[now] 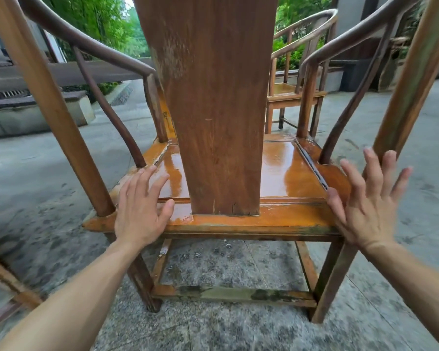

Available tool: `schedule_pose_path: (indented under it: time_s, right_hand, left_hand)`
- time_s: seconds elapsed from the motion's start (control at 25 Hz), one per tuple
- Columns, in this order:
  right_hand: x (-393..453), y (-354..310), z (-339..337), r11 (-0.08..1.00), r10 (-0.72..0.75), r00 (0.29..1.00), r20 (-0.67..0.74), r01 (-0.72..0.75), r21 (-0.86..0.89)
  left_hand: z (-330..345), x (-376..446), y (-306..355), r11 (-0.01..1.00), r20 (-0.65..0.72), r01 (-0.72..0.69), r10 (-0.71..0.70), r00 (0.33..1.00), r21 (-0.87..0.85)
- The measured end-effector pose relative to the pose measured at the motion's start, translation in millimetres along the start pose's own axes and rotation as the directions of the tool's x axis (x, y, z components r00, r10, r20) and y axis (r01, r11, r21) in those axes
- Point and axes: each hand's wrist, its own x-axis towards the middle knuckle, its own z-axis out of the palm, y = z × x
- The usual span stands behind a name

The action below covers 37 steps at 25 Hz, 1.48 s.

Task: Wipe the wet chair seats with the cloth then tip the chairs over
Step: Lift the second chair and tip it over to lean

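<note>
Behind the wet chair (284, 173), the left hand (140, 211) lay flat, fingers apart; the right hand (365, 201) hovered splayed; slick wood could slip during tipping

The broad back splat (213, 102) blocks the middle; gaps either side open onto the wet seat (287, 171).

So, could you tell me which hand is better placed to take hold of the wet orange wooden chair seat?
Left hand: it rests on the seat; the right hand hovers off the edge.
</note>
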Motion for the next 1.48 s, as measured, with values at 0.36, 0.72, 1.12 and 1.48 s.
schedule_pose_path:
  time_s: [0.36,0.72,1.12,1.48]
  right_hand:
    - [-15.3,-1.6,12.6,1.000,-0.021,0.999,-0.035,0.022,0.020]
    - [-0.7,14.1,29.5,0.999,-0.037,0.999,-0.005,0.037,0.032]
    - [18.6,45.0,69.9,0.995,-0.069,0.997,-0.017,0.070,0.068]
    - [45.4,73.4,119.3,0.987,-0.111,0.992,-0.060,0.117,0.109]
  left_hand:
    - [5.7,1.4,-1.9,0.999,0.047,0.033,-0.032,0.998,-0.012]
    - [9.3,10.1,8.1,0.993,0.144,0.121,-0.119,0.982,-0.005]
    - [24.7,23.6,32.8,0.984,0.133,0.176,-0.174,0.976,-0.003]
    - [48.2,47.0,52.9,0.970,0.116,0.233,-0.240,0.964,0.069]
